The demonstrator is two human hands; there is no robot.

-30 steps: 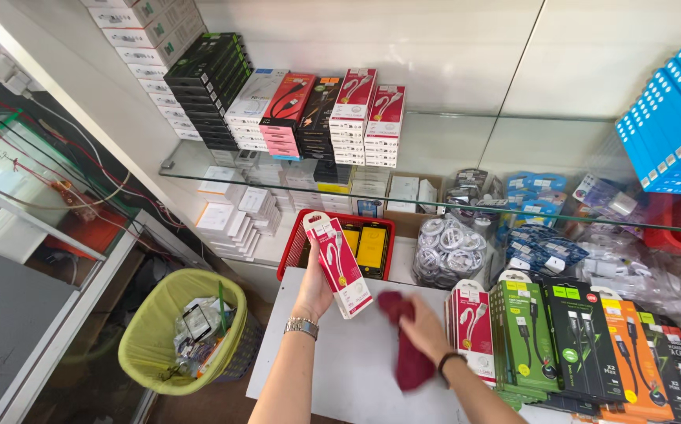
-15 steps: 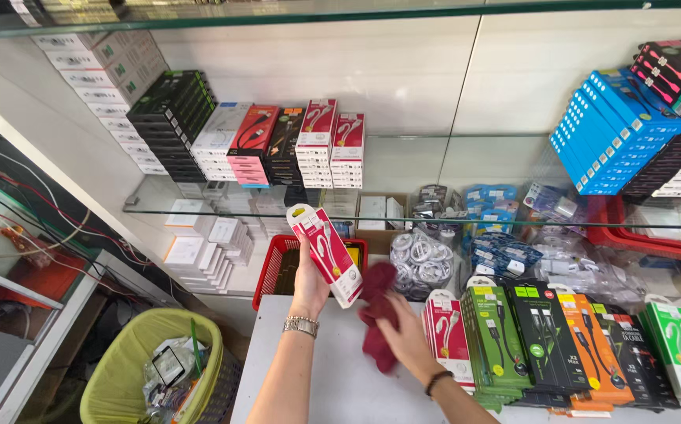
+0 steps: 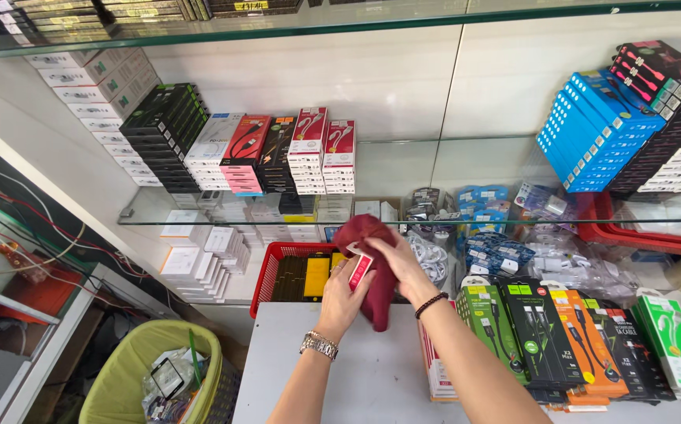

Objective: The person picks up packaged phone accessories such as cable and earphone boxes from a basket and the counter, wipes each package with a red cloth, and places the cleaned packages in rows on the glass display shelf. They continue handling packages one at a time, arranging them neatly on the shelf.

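Frame centre: your left hand (image 3: 346,292) grips a red-and-white cable box (image 3: 359,269); your right hand (image 3: 398,259) presses a maroon cloth (image 3: 372,271) closed over it. Wiping under way; another face likely needs turning.

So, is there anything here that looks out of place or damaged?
Nothing looks damaged or spilled. The left hand holds a small red and white box while the right hand presses a dark red cloth against it. The boxes on the glass shelf stand in neat stacks.
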